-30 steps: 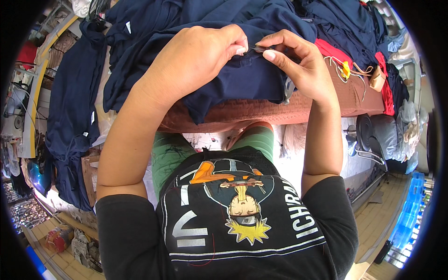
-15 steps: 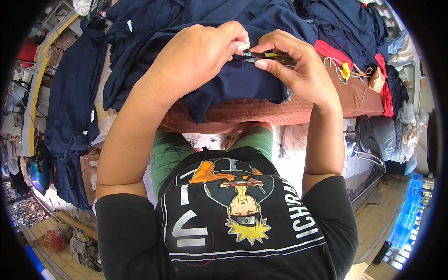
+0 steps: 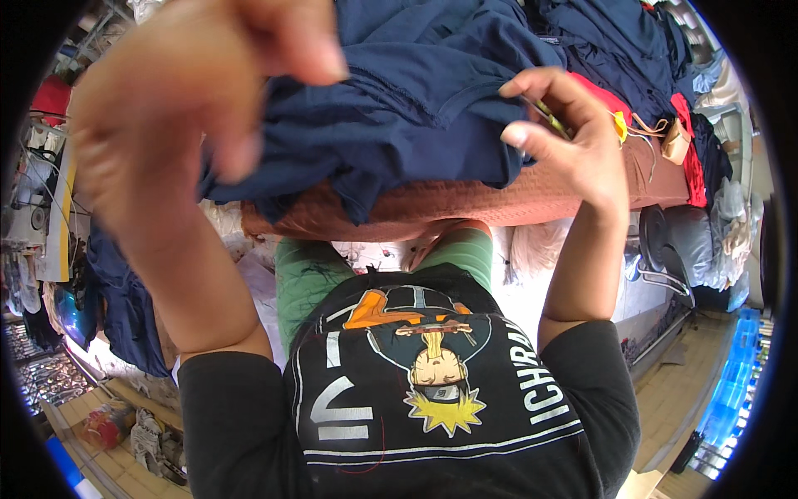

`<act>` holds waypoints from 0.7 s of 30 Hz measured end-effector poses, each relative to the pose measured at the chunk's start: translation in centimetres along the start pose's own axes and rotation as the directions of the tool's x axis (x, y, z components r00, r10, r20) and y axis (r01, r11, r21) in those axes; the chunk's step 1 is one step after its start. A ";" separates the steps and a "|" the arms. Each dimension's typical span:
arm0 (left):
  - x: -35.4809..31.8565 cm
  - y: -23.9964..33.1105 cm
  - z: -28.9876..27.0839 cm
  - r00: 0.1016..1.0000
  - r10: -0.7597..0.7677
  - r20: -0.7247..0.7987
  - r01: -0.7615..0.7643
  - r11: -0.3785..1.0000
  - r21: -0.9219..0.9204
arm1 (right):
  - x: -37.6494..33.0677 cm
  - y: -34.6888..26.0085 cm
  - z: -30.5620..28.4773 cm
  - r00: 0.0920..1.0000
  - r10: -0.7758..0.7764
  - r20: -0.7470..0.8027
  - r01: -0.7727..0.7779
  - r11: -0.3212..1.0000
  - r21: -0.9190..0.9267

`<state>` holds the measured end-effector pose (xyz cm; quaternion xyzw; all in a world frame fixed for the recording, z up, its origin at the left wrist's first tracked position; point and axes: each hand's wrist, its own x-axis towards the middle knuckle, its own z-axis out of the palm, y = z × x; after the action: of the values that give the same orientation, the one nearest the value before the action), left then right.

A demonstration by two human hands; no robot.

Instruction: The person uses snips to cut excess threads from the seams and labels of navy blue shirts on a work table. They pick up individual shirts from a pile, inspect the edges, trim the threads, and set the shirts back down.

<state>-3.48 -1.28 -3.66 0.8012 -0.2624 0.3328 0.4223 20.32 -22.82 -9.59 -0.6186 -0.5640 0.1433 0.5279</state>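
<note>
A navy blue garment [image 3: 399, 125] lies in loose folds in front of me, with a stitched seam or neckline showing across it. My right hand [image 3: 578, 141] is at the garment's right edge, its thumb and forefinger apart. Thread snips [image 3: 552, 121] rest within its curled fingers, mostly hidden by them. Raised close to the camera on the left, my left hand [image 3: 166, 108] is blurred by motion. Its thumb and forefinger are spread, and nothing shows between them.
The garment lies on a brown-covered padded surface [image 3: 465, 204]. More navy cloth [image 3: 611, 50] is heaped at the far right, beside red fabric [image 3: 690, 150] and a yellow item with cords [image 3: 620, 126]. A black seat [image 3: 665, 241] stands at right. Blue plastic crates [image 3: 731, 374] are at lower right.
My left hand has let go of the garment and swung up and left. My right hand has shifted right with the snips, whose blades have turned away from the cloth.
</note>
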 end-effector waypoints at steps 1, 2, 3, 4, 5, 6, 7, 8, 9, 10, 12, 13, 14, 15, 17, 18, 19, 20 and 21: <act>-0.3 -0.8 1.7 0.995 -0.094 -0.041 0.098 0.989 0.107 | -0.4 0.1 0.2 0.983 0.174 0.050 -0.168 0.980 -0.103; -0.2 -1.7 3.4 0.979 -0.182 -0.092 0.198 0.958 0.208 | -0.8 1.5 1.3 0.983 0.179 0.030 -0.175 0.979 -0.107; 0.3 -2.2 4.9 0.970 -0.221 -0.098 0.242 0.901 0.361 | -1.1 2.0 2.3 0.974 0.228 0.007 -0.226 0.969 -0.098; -0.2 -3.7 5.6 0.984 -0.163 -0.075 0.178 0.859 0.479 | -1.2 2.3 3.5 0.963 0.269 -0.009 -0.269 0.959 -0.090; -0.6 -4.7 6.5 0.981 -0.166 -0.104 0.196 0.801 0.566 | -1.2 2.7 4.5 0.966 0.250 -0.066 -0.255 0.964 -0.082; -1.0 -5.6 7.3 0.978 -0.166 -0.130 0.211 0.742 0.637 | -1.3 3.1 5.5 0.963 0.238 -0.129 -0.249 0.965 -0.079; -1.2 -6.1 7.7 0.975 -0.185 -0.122 0.219 0.717 0.661 | -1.3 3.7 6.3 0.956 0.218 -0.196 -0.225 0.974 -0.013; -1.5 -6.5 8.0 0.972 -0.205 -0.115 0.227 0.692 0.686 | -1.2 3.9 6.9 0.949 0.189 -0.251 -0.191 0.981 0.018; -1.6 -6.8 8.2 0.968 -0.225 -0.110 0.235 0.664 0.710 | -1.1 4.1 7.5 0.939 0.160 -0.303 -0.153 0.987 0.047; -1.7 -7.1 8.2 0.965 -0.223 -0.140 0.259 0.700 0.666 | -0.9 4.1 7.9 0.925 0.133 -0.355 -0.114 0.991 0.074; -1.9 -7.5 8.2 0.953 -0.227 -0.200 0.302 0.765 0.569 | -0.6 4.0 8.1 0.916 0.091 -0.392 -0.067 0.995 0.074; -1.8 -7.4 8.1 0.944 -0.261 -0.200 0.329 0.770 0.548 | -0.5 4.0 8.2 0.912 0.075 -0.404 -0.059 0.997 0.050; -1.6 -7.3 8.1 0.935 -0.294 -0.200 0.355 0.773 0.525 | -0.4 4.0 8.2 0.908 0.058 -0.416 -0.052 0.998 0.025; -1.4 -7.1 7.9 0.923 -0.328 -0.199 0.384 0.774 0.504 | -0.3 3.5 8.3 0.898 0.065 -0.436 -0.048 0.998 0.050; -1.3 -6.6 7.7 0.890 -0.418 -0.183 0.451 0.742 0.496 | 0.0 2.4 8.4 0.876 0.083 -0.475 -0.040 0.994 0.099; -1.1 -6.4 7.6 0.872 -0.460 -0.169 0.480 0.729 0.488 | 0.0 2.8 8.4 0.888 -0.003 -0.461 0.007 1.000 0.008; -0.8 -6.2 7.5 0.845 -0.511 -0.157 0.518 0.710 0.477 | 0.1 3.7 8.3 0.894 -0.087 -0.439 0.056 0.995 -0.083; -0.6 -6.0 7.3 0.816 -0.560 -0.144 0.555 0.688 0.467 | 0.1 4.2 8.1 0.897 -0.168 -0.409 0.106 0.979 -0.172; -0.6 -5.8 7.2 0.782 -0.608 -0.137 0.594 0.660 0.460 | 0.1 4.1 8.0 0.902 -0.180 -0.391 0.111 0.975 -0.193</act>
<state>2.50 -4.34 -10.04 0.9256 0.1016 0.2172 0.2928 16.40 -18.03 -16.16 -0.6326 -0.4967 -0.0760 0.5893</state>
